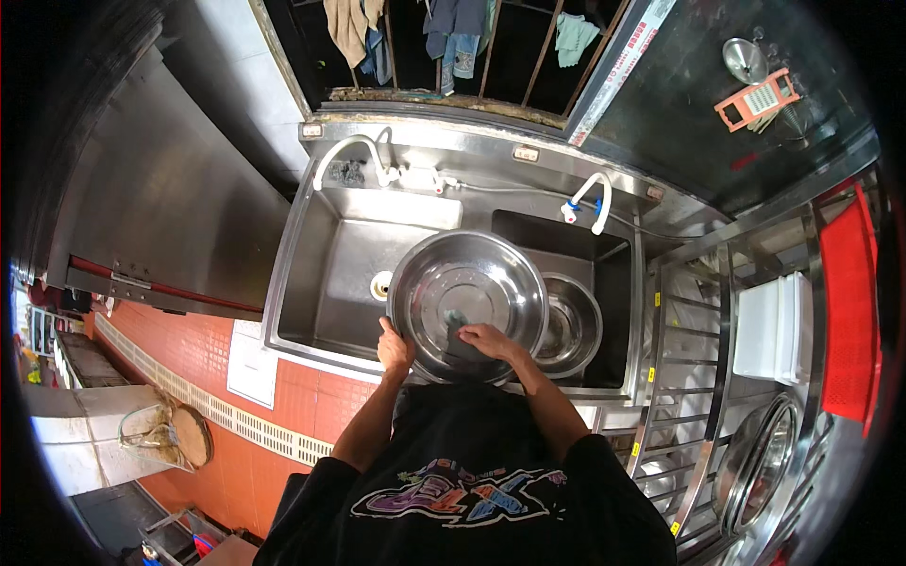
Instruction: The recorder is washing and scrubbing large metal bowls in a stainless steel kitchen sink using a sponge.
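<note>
A large round stainless steel basin (453,265) lies in front of me over the divider of a double steel sink. My left hand (394,348) grips its rim at the lower left. Over the inside of the basin, my right hand (488,341) has its fingers closed near a small dark greenish thing (455,322), perhaps a scouring pad; whether the fingers pinch it I cannot tell. A second, smaller steel bowl (584,318) sits in the right sink compartment, partly hidden behind the large basin. The left compartment (340,283) shows its drain.
Two white curved faucets (350,139) (603,194) rise at the sink's back edge. To the right stands a steel rack (658,339) with white plastic containers (771,329), nested steel basins (757,463) and a red basket (849,311). A steel cabinet (170,191) is at left.
</note>
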A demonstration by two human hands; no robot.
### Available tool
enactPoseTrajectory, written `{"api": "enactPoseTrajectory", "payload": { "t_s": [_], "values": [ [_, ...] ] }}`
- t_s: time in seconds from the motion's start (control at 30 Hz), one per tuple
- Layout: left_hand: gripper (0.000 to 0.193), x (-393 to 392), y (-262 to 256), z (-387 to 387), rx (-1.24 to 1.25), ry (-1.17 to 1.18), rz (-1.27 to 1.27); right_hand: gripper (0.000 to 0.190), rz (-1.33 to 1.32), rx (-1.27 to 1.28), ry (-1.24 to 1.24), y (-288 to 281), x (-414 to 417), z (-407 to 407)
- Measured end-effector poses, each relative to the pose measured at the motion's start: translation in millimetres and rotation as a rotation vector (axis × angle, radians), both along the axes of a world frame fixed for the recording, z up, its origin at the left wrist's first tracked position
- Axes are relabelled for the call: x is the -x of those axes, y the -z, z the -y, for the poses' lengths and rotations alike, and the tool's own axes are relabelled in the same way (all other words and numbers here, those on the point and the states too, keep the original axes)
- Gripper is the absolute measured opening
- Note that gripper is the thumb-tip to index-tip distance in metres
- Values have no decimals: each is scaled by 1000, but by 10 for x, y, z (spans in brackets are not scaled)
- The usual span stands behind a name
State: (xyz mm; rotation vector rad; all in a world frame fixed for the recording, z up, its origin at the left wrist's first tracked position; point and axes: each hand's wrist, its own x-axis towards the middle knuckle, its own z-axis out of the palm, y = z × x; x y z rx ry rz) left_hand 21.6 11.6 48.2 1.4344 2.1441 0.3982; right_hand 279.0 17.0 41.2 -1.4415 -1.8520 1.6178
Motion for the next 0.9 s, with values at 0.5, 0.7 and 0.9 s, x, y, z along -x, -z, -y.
{"api": "enactPoseTrajectory", "payload": {
  "t_s": [0.5,0.7,0.9],
  "values": [
    [45,-50,-11,-122,-7,21,-14,24,245,-321,-160,-91,-6,51],
    [47,31,9,-94,63,-41,-24,30,588,-199,-413,-183,177,1],
    [46,-102,-40,-236,57,57,-38,45,657,-568,-543,902,-76,333]
  ]
}}
